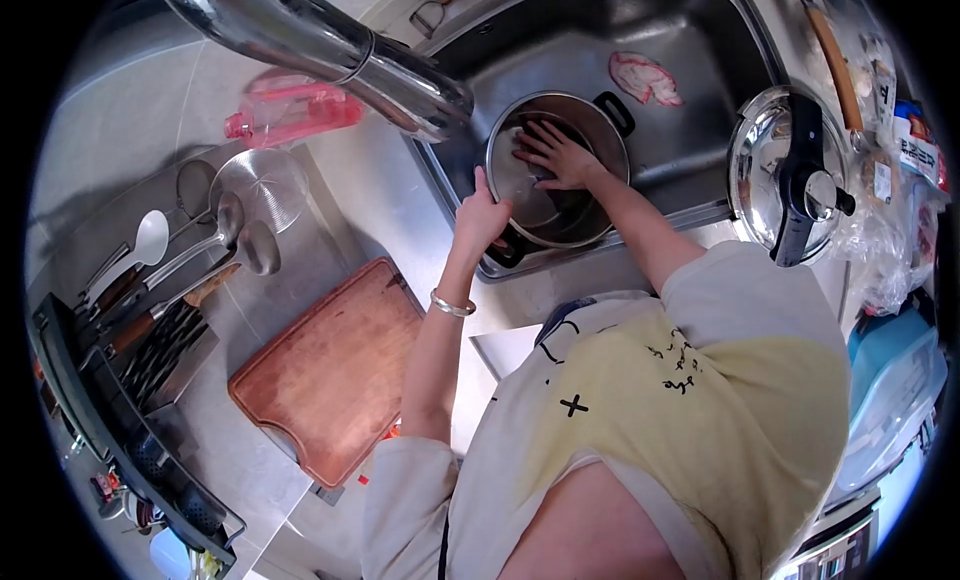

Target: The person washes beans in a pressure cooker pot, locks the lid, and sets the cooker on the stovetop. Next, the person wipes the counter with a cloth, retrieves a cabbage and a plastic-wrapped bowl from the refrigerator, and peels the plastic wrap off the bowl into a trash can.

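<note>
A metal pressure cooker pot (612, 160) with black handles sits in the near left part of the steel sink (700, 40). My left hand (483, 218), with a bracelet at its wrist, grips the pot at its left rim near the lower handle, index finger stretched along the rim. Inside the pot is my right hand (560, 155), its fingers spread over the dark inner bottom, holding nothing visible. Whether there is water in the pot I cannot tell. The pressure cooker lid (775, 170) with its black handle lies just right of the sink.
A chrome faucet (400, 80) reaches over the sink's left edge. A crumpled pink-and-white cloth (645, 77) lies on the sink floor. Left of me are a wooden cutting board (330, 370), a pink bottle (300, 110) and a rack (90, 410) with ladles and a strainer. Plastic bags (880, 240) line the right.
</note>
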A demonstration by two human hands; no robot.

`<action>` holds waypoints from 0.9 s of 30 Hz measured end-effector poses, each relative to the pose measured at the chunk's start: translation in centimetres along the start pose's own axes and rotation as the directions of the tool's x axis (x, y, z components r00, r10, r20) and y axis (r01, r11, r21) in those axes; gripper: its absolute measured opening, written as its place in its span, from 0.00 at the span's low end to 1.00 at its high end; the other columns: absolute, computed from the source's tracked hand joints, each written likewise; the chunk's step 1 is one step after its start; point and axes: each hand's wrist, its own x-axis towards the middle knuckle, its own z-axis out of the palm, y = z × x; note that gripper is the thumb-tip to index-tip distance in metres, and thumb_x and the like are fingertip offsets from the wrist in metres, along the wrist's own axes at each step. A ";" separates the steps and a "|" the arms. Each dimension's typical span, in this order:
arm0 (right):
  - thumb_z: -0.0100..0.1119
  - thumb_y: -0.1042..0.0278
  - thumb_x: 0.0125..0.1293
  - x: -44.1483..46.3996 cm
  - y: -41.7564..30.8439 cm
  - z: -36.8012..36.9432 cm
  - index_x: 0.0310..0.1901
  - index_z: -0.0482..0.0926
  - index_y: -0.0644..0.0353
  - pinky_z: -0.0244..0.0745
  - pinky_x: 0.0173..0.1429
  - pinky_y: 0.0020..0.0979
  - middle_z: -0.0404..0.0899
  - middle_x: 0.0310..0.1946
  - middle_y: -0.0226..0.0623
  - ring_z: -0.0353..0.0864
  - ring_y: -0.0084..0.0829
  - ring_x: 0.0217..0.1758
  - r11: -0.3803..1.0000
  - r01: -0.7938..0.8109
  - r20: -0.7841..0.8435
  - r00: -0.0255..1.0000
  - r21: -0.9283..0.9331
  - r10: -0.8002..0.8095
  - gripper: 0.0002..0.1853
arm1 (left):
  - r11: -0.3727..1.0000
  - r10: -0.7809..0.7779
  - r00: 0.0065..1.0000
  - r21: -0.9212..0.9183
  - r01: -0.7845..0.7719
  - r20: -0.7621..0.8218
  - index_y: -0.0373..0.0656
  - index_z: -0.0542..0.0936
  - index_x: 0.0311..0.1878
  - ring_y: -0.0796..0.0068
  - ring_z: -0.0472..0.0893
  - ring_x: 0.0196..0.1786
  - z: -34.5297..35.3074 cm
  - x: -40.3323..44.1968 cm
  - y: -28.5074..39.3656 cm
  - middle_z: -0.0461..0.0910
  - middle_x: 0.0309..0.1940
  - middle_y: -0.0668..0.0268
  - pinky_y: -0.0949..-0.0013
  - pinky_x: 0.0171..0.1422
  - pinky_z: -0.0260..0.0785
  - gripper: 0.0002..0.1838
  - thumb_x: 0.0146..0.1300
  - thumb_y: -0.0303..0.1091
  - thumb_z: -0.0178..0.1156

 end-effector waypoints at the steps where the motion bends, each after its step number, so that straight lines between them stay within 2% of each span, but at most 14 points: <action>1: 0.38 0.35 0.57 0.1 0.2 0.4 0.67 0.44 0.47 0.24 0.72 0.40 0.37 0.69 0.35 0.32 0.39 0.72 1.000 0.003 0.009 1.000 -0.005 -0.003 0.40 | 1.000 0.015 1.000 -0.002 -0.015 -0.005 0.33 0.46 0.65 0.55 0.80 0.28 0.0 0.1 0.0 0.78 0.34 0.46 0.63 0.39 0.74 0.41 0.50 0.38 0.49; 5: 0.34 0.39 0.61 0.3 0.2 1.2 0.67 0.44 0.47 0.24 0.72 0.40 0.35 0.69 0.34 0.32 0.35 0.72 1.000 0.010 0.035 0.999 -0.015 -0.010 0.36 | 1.000 -0.005 1.000 0.005 0.005 0.004 0.33 0.46 0.65 0.54 0.80 0.29 -0.4 -0.4 0.5 0.78 0.34 0.46 0.63 0.38 0.74 0.41 0.49 0.38 0.49; 7: 0.36 0.44 0.63 0.4 0.3 2.0 0.67 0.46 0.48 0.26 0.72 0.41 0.39 0.69 0.36 0.35 0.34 0.72 0.998 0.023 -0.038 0.999 0.054 -0.021 0.33 | 0.998 0.031 0.999 0.049 -0.029 -0.033 0.33 0.46 0.65 0.54 0.80 0.28 -0.1 -0.1 0.4 0.78 0.34 0.46 0.63 0.36 0.75 0.41 0.49 0.37 0.49; 8: 0.37 0.47 0.64 0.5 0.4 2.4 0.66 0.47 0.49 0.26 0.72 0.41 0.41 0.68 0.37 0.37 0.34 0.72 0.996 0.031 -0.077 0.997 0.087 -0.024 0.32 | 1.000 0.023 0.999 0.015 -0.023 -0.027 0.33 0.46 0.65 0.54 0.80 0.28 -0.1 -0.1 0.5 0.78 0.34 0.46 0.63 0.35 0.75 0.41 0.48 0.37 0.49; 11: 0.42 0.55 0.63 1.2 -0.3 -2.3 0.61 0.59 0.54 0.44 0.70 0.39 0.54 0.63 0.41 0.49 0.39 0.68 0.998 0.066 -0.246 0.967 -0.002 -0.064 0.25 | 0.997 0.009 1.000 -0.073 -0.010 -0.018 0.32 0.47 0.65 0.54 0.80 0.27 -0.4 -1.0 1.2 0.77 0.34 0.46 0.64 0.30 0.75 0.41 0.47 0.35 0.49; 14: 0.46 0.61 0.61 0.7 1.0 -1.4 0.50 0.70 0.59 0.59 0.62 0.34 0.64 0.57 0.42 0.59 0.39 0.62 0.955 0.003 -0.262 0.962 0.297 0.078 0.18 | 0.993 0.035 0.999 -0.116 -0.037 -0.018 0.32 0.48 0.64 0.54 0.80 0.27 -0.2 -0.4 1.1 0.77 0.35 0.46 0.65 0.25 0.76 0.40 0.46 0.34 0.50; 15: 0.46 0.63 0.61 0.3 1.4 -2.5 0.41 0.73 0.61 0.70 0.49 0.36 0.71 0.50 0.42 0.71 0.41 0.51 0.972 -0.012 -0.130 0.991 0.233 0.044 0.12 | 0.991 0.041 0.999 -0.128 -0.043 -0.017 0.31 0.49 0.64 0.54 0.80 0.28 -0.1 0.0 1.3 0.77 0.35 0.46 0.65 0.24 0.76 0.40 0.46 0.34 0.50; 18: 0.47 0.61 0.61 0.3 0.9 -2.6 0.35 0.75 0.61 0.71 0.42 0.42 0.77 0.40 0.44 0.76 0.43 0.40 0.907 -0.266 -0.026 0.957 0.327 0.290 0.13 | 0.984 0.072 0.997 -0.160 -0.076 -0.032 0.31 0.52 0.63 0.56 0.80 0.25 -0.5 -0.1 1.6 0.78 0.34 0.48 0.66 0.23 0.75 0.39 0.45 0.34 0.50; 21: 0.44 0.58 0.61 1.1 1.5 -0.7 0.35 0.76 0.61 0.72 0.42 0.41 0.78 0.35 0.48 0.77 0.44 0.38 0.727 -0.482 0.165 0.870 0.489 0.465 0.15 | 0.977 0.095 0.993 -0.184 -0.107 -0.068 0.33 0.54 0.63 0.57 0.80 0.23 -0.8 -1.0 2.4 0.78 0.33 0.49 0.66 0.23 0.75 0.38 0.45 0.34 0.51; 24: 0.42 0.50 0.62 1.2 1.7 -0.5 0.29 0.78 0.60 0.72 0.39 0.42 0.78 0.29 0.47 0.77 0.45 0.34 0.754 -0.467 0.073 0.867 0.461 0.492 0.21 | 0.980 0.091 0.990 -0.170 -0.108 -0.105 0.35 0.54 0.63 0.58 0.80 0.23 -0.9 -2.1 2.5 0.79 0.31 0.51 0.66 0.22 0.74 0.38 0.45 0.34 0.51; 27: 0.43 0.48 0.61 0.8 1.1 -7.4 0.24 0.79 0.56 0.72 0.36 0.42 0.77 0.25 0.45 0.77 0.46 0.30 0.751 -0.420 -0.103 0.837 0.509 0.538 0.22 | 0.976 0.111 0.985 -0.175 -0.133 -0.130 0.39 0.53 0.64 0.56 0.79 0.26 -0.8 -3.1 2.0 0.79 0.29 0.52 0.64 0.26 0.73 0.39 0.45 0.34 0.51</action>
